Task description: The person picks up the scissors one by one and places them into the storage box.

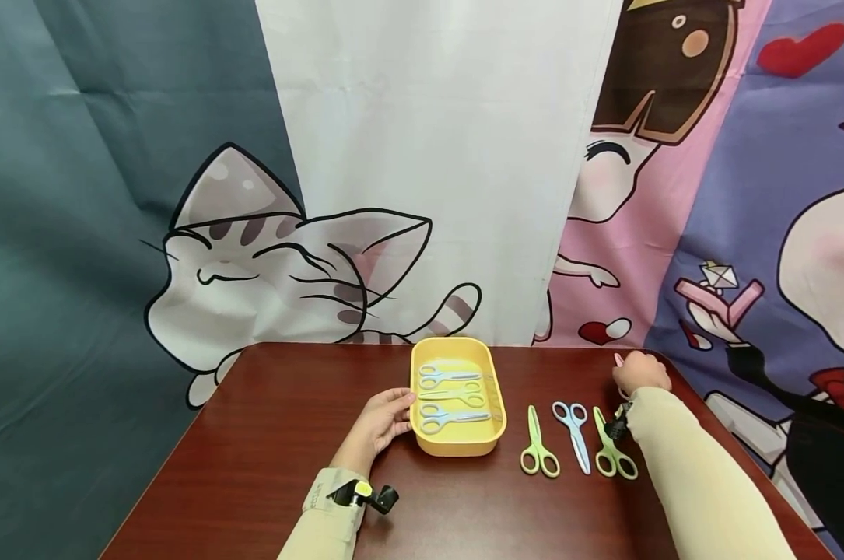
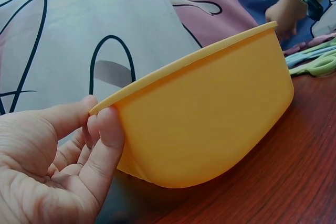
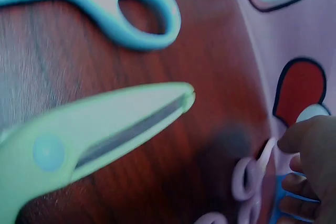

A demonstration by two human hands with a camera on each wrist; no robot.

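My left hand pinches the left rim of a yellow tray between thumb and fingers. In the tray lie blue scissors, green scissors and another blue pair. At the table's far right, my right hand is at pink scissors; its fingertips are by their pale end. Whether they grip it cannot be told. Nearer the front lie green scissors, blue scissors and a second green pair, partly under the right wrist.
The brown table stands against a cartoon-printed cloth. The tray sits near its back edge. A further pink loop shows at the bottom of the right wrist view. Each wrist wears a small black camera.
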